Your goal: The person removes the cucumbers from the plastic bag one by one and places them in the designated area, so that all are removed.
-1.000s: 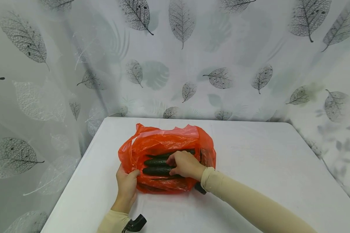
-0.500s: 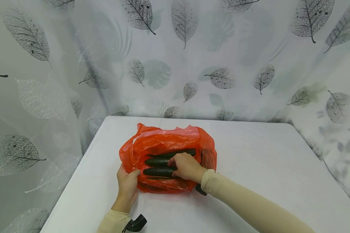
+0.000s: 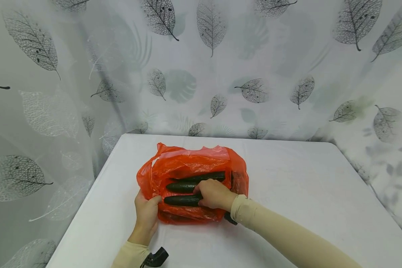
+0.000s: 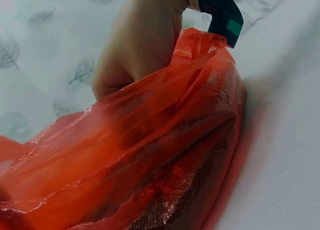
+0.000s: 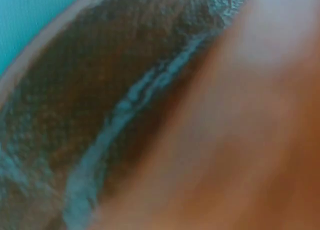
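An orange-red plastic bag [image 3: 194,158] lies mouth open on the table, with several dark green cucumbers [image 3: 181,187] lying side by side inside. My left hand [image 3: 145,212] pinches the bag's left rim, thumb over the edge; the left wrist view shows the bag's thin film [image 4: 150,140] draped below that hand. My right hand [image 3: 216,194] reaches in from the right and grips the right end of the nearest cucumber [image 3: 182,201], its fingers curled over it. In the blurred right wrist view, dark crinkled bag film [image 5: 90,89] fills the left beside the hand [image 5: 250,140].
The white table [image 3: 288,178] extends around the bag on all sides. Behind it hangs a pale leaf-print curtain [image 3: 234,67], which also closes off both sides. A dark wrist camera [image 3: 156,257] sits on the left wrist.
My right hand has drawn the nearest cucumber slightly toward me, and a gap has opened between it and the cucumber behind. The left hand keeps its hold on the bag.
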The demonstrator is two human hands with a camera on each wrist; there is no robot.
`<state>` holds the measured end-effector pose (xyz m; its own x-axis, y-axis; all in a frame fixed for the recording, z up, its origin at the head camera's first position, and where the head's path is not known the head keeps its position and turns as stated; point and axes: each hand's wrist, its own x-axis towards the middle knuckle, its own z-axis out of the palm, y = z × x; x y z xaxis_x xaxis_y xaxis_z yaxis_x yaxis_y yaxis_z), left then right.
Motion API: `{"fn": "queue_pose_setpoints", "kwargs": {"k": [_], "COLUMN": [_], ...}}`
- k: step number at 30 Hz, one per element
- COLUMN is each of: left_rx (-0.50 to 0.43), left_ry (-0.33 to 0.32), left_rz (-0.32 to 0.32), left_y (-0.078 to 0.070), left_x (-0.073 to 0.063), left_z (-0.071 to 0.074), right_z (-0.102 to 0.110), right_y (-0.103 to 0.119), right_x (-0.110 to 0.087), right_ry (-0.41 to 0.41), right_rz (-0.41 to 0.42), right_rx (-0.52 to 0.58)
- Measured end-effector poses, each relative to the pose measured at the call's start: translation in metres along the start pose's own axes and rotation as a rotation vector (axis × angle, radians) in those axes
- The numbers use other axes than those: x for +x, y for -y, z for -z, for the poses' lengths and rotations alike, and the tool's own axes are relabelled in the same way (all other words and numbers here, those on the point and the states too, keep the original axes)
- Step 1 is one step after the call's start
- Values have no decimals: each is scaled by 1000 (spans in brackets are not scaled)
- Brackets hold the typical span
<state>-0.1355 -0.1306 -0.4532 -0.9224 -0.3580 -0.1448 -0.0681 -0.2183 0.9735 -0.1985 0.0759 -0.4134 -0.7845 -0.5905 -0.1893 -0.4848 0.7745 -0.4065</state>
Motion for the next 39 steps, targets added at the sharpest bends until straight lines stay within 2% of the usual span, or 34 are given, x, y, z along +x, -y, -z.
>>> {"fn": "queue_pose_setpoints", "kwargs": {"k": [8, 16, 24, 32, 39], "left_rx": [-4, 8, 12, 8, 7], "left_ry": [8, 8, -12, -22, -21], "left_rz": [18, 28, 43, 25, 26], "left_y": [-1, -1, -2, -2, -1], "left_x": [-3, -4, -4, -4, -5], "left_z": [-1, 0, 0, -1, -2], "right_z": [-2, -5, 3, 16, 33], "right_y": [-2, -7, -12, -15, -16], "right_x": [-2, -7, -15, -21, -22], "right_ry": [60, 35, -3, -79, -138], "right_rz": [10, 65, 101, 151, 229], "right_rx": [9, 26, 69, 203, 472]}}
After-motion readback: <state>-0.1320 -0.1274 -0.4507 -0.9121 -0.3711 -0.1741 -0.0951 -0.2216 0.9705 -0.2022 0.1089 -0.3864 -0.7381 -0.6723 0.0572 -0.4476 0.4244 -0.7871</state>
